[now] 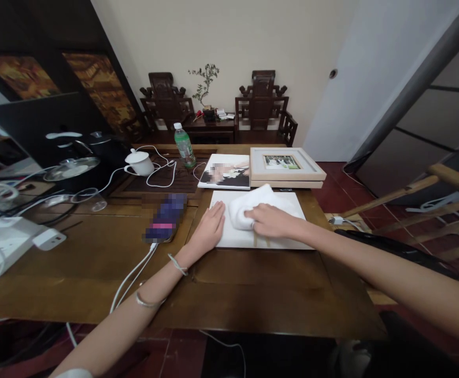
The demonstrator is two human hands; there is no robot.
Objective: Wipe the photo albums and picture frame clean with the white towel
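Observation:
A white flat panel [231,240] lies on the wooden table [253,289] in front of me, with a couple of tan streaks near its lower edge. My left hand [210,227] rests on the panel's left edge, fingers stretched out and lying flat. Bunched under my right hand [272,220] is a white cloth [240,210], pressed against the panel. The fingers of that hand are curled into the cloth, and its folds hide part of the panel.
Behind the panel lie a photo print [225,178] and stacked wooden picture frames [312,170]. To the left are a phone [166,216] on a white cable, a green-labelled bottle [184,144], a lidded white cup [141,164], a clear cup [95,199] and a power strip [4,244].

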